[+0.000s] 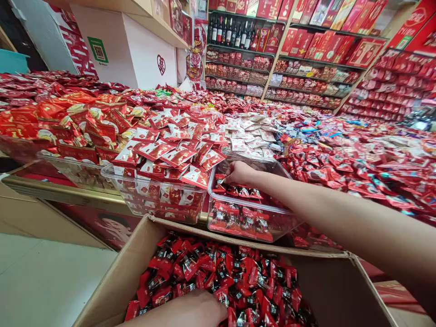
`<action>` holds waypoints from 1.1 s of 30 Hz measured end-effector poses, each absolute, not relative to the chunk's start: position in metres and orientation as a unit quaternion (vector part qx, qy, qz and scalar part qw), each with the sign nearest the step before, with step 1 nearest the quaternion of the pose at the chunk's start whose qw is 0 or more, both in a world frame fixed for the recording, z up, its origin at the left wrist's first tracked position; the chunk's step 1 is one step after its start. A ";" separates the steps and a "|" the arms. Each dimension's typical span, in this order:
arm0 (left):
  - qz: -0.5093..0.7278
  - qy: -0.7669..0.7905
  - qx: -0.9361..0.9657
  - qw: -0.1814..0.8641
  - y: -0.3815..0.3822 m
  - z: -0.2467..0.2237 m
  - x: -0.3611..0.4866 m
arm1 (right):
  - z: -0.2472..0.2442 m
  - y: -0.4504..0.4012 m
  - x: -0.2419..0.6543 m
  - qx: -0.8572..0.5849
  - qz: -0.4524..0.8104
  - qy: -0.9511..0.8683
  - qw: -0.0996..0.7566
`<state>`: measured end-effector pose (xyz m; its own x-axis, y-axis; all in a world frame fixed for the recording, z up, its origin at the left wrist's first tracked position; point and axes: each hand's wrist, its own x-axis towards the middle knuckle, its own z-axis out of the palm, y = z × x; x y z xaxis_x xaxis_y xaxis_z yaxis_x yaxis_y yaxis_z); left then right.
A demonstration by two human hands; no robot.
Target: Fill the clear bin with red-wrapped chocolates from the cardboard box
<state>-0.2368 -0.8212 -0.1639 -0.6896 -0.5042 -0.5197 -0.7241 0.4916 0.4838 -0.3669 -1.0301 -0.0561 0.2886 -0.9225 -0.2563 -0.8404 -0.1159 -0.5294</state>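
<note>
My right hand [241, 174] reaches into a clear plastic bin [218, 198], its fingers closed on a small red-and-black candy packet [220, 180] near the left wall. Similar packets [248, 221] stand in rows against the bin's front wall. Below, an open cardboard box [119, 277] holds a heap of loose red-and-black candy packets [218, 268]. My left hand [202, 308] is down among them at the bottom of the view. Its fingers are hidden, so whether it grips any packet does not show.
Left of the bin stands another clear bin [136, 193] heaped with red-and-white packets [180, 147]. White packets [250, 131] lie behind, and red packets [361, 172] spread to the right. A gold counter edge [78, 194] runs beneath the bins. Stocked shelves [241, 50] line the back wall.
</note>
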 end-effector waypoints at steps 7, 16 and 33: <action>0.347 0.841 -0.377 0.176 -0.822 -0.160 -0.240 | -0.054 -1.028 -0.366 -0.852 0.002 0.513 0.101; 0.342 0.834 -0.388 0.191 -0.822 -0.159 -0.241 | -0.056 -1.026 -0.366 -0.888 0.023 0.455 0.055; 0.323 0.829 -0.400 0.221 -0.822 -0.150 -0.245 | -0.053 -1.032 -0.371 -0.883 -0.002 0.452 0.126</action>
